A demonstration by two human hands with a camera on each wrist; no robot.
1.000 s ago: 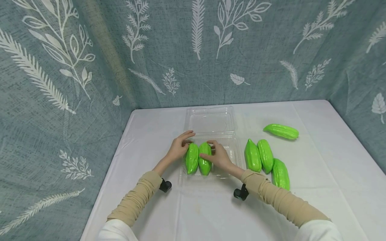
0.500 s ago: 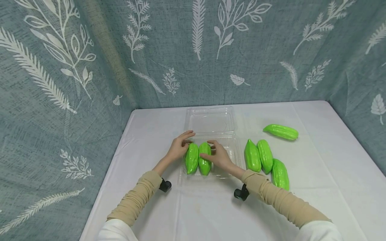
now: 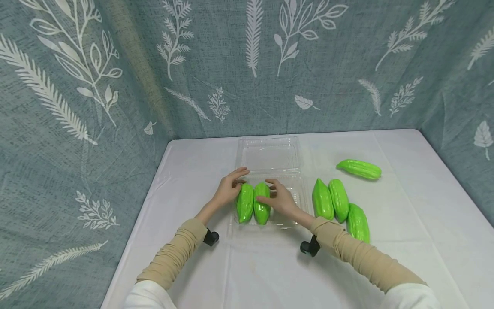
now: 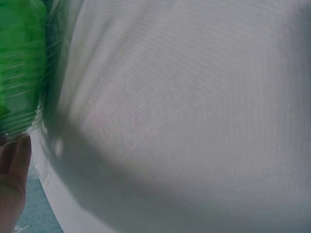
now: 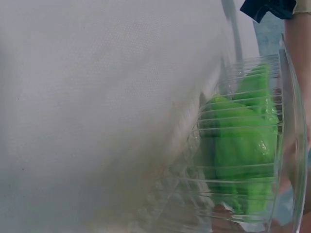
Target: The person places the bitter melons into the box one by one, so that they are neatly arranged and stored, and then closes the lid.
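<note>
Through the head view I see a white tablecloth (image 3: 409, 240), lightly creased, its far corners rounded. Behind it and along both sides I have blue-grey cloth (image 3: 332, 86) hanging like walls, brownish near the left corner. White plant prints cover it: a large branching sprig (image 3: 80, 51) at upper left, a straight frond (image 3: 253, 38) at top centre and a small leaf (image 3: 304, 102) lower down. My left wrist view is mostly white weave, partly in shadow, with a patch of the blue-grey cloth at bottom left.
</note>
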